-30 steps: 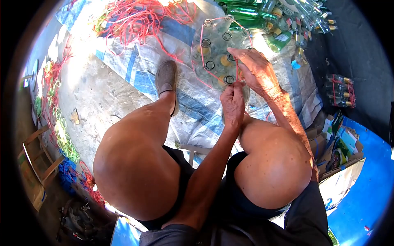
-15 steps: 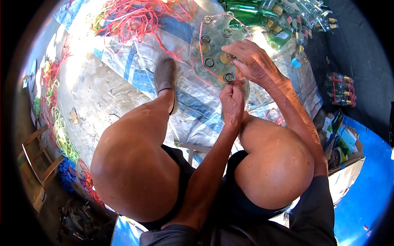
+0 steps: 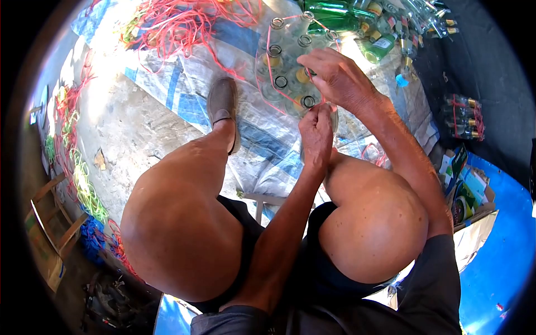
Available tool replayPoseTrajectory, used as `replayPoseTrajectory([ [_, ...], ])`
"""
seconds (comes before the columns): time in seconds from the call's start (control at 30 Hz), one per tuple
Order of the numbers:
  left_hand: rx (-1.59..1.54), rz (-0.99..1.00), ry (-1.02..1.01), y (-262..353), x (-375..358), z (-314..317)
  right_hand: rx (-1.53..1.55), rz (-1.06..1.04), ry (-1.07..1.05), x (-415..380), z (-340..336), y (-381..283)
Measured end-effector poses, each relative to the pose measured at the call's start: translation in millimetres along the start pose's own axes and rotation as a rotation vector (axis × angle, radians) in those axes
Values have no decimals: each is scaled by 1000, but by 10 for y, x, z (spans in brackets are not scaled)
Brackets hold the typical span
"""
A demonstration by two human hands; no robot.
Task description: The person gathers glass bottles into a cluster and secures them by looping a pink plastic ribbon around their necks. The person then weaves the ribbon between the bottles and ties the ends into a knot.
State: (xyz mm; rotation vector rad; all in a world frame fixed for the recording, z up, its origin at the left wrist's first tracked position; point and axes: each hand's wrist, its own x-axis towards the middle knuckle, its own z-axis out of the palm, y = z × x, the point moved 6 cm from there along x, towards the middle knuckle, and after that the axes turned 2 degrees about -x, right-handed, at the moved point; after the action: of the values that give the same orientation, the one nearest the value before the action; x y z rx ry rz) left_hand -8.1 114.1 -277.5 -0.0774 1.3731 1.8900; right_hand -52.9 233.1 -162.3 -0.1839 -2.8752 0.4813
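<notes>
A cluster of clear glass bottles [image 3: 290,61] stands upright between my feet, mouths facing up. A pink plastic strap [image 3: 268,38] runs around their necks, and another loop circles lower down. My left hand [image 3: 316,131] is closed in a pinch on the strap beside the nearest bottle mouth. My right hand [image 3: 341,79] reaches over the right side of the cluster. Its fingers are bent around the strap near a bottle neck, partly hiding that neck. The exact grip of its fingertips is hidden.
A tangle of pink straps [image 3: 178,25] lies at the upper left on a blue-and-white tarp [image 3: 184,92]. Green bottles [image 3: 338,15] and clear ones lie behind the cluster. A strapped bottle bundle [image 3: 464,117] and a cardboard box [image 3: 474,215] are at right.
The right hand has shifted slightly left, its fingers curling more over the bottle necks. My left hand stays pinched at nearly the same place. The whole view has shifted a little.
</notes>
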Motion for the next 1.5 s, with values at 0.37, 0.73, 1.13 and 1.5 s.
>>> replayPoseTrajectory([
  [0.37, 17, 2, 35, -43, 9, -72, 2, 123, -78, 5, 232, 90],
  [0.73, 156, 103, 83, 141, -181, -129, 144, 170, -67, -79, 236, 197],
  [1.13, 448, 306, 84, 415, -221, -192, 326, 186, -173, -393, 13, 100],
  [1.5, 880, 468, 6, 708, -239, -191, 348, 166, -155, -457, 31, 149],
])
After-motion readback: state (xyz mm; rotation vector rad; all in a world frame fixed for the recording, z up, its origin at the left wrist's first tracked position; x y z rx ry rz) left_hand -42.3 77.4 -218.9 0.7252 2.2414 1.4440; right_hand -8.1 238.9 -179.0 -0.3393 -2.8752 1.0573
